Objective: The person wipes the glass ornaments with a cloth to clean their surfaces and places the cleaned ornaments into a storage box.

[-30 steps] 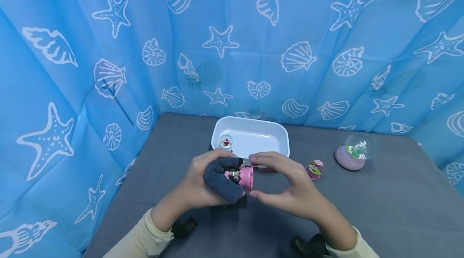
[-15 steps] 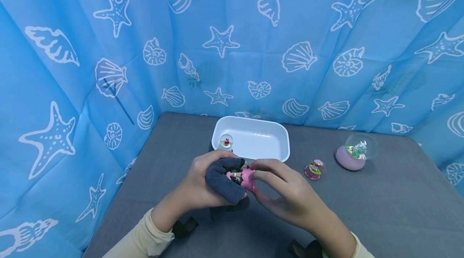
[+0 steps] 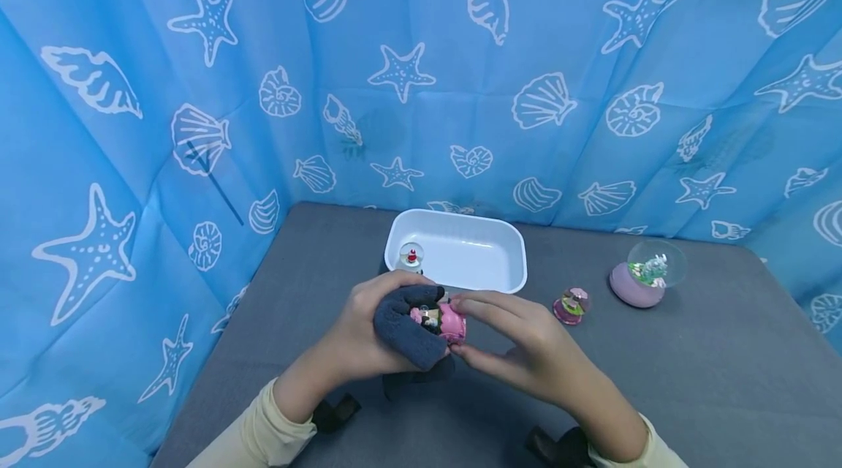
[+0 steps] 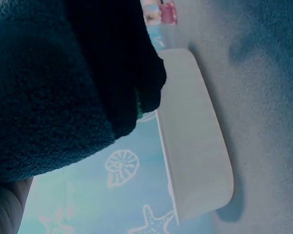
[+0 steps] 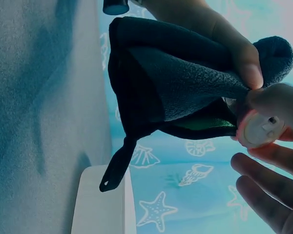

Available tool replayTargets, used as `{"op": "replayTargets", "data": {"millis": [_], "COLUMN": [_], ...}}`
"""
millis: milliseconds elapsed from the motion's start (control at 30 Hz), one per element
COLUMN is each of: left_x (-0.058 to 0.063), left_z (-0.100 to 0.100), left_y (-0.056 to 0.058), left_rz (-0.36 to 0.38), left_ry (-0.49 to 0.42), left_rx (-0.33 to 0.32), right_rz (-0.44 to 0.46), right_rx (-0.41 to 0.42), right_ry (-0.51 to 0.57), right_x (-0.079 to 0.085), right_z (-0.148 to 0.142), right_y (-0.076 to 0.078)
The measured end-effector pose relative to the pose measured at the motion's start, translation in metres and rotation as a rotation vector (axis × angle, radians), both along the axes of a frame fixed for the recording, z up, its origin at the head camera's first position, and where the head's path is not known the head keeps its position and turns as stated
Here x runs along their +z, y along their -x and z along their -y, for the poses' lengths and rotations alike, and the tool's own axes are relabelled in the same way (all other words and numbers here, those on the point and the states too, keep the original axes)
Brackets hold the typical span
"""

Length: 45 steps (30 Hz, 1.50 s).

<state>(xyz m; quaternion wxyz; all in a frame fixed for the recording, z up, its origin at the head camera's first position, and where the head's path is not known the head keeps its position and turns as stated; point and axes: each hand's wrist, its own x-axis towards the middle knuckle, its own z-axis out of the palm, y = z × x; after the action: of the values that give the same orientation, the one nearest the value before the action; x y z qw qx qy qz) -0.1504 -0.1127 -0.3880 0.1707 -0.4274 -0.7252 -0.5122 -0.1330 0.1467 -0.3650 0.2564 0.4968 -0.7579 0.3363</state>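
Note:
My left hand (image 3: 358, 322) grips a dark blue cloth (image 3: 401, 329) folded around a small snow globe (image 3: 452, 323) with a pink base. The globe lies on its side, base toward the right, its glass partly covered by the cloth. With thumb and fingers, my right hand (image 3: 533, 340) pinches the pink base. The right wrist view shows the base's pale round underside (image 5: 261, 129) between the fingers, and the cloth (image 5: 185, 87) hanging with black trim and a loop. Cloth (image 4: 44, 87) fills much of the left wrist view, hiding the globe.
Behind my hands stands a white tray (image 3: 454, 215). A small globe with a red figure (image 3: 411, 256) overlaps its left front corner. To the right are a small pink-based globe (image 3: 571, 306) and a larger purple-based one (image 3: 636, 285). A blue shell-print curtain (image 3: 421, 124) hangs behind.
My right hand has moved from spread around the pink base to pinching it, and the base has turned a little. The left hand with the cloth has hardly moved.

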Motion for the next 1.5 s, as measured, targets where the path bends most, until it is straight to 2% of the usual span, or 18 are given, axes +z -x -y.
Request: {"op": "replayTargets", "data": {"millis": [167,400,500,600,833,1000,1267,1500], "left_x": [0.0020,0.0021,0.0024,0.0031,0.0017,0.0000,-0.0008,-0.0016], "left_z": [0.0008,0.0013,0.0015,0.0014,0.0002,-0.0001,0.0005,0.0004], "left_y": [-0.0007,-0.0018,-0.0017,-0.0016,-0.0005,0.0008,0.0015,0.0006], "left_rz": [0.002,0.022,0.024,0.011,0.011,0.015,0.005,0.059], "left_ry": [0.026,0.044,0.032,0.017,-0.018,-0.027,-0.023,-0.045], "left_rx": [0.010,0.002,-0.002,-0.006,-0.025,-0.014,-0.009,-0.045], "right_rz": [0.118,0.352,0.399,0.384,0.204,0.128,0.089,0.084], "right_rx": [0.023,0.005,-0.005,-0.013,0.051,0.059,0.054,0.057], "right_ry": [-0.005,-0.043,-0.027,0.014,0.112,0.144,0.137,0.134], "right_x": [-0.0020,-0.0036,-0.0029,-0.0018,0.0000,-0.0008,-0.0026,-0.0038], "right_z": [-0.0016,-0.0054,-0.0048,-0.0039,-0.0029,0.0006,0.0031,0.0043], "right_y": [0.0010,-0.0003,-0.0004,-0.0006,-0.0017,-0.0029,-0.0032,-0.0028]}}
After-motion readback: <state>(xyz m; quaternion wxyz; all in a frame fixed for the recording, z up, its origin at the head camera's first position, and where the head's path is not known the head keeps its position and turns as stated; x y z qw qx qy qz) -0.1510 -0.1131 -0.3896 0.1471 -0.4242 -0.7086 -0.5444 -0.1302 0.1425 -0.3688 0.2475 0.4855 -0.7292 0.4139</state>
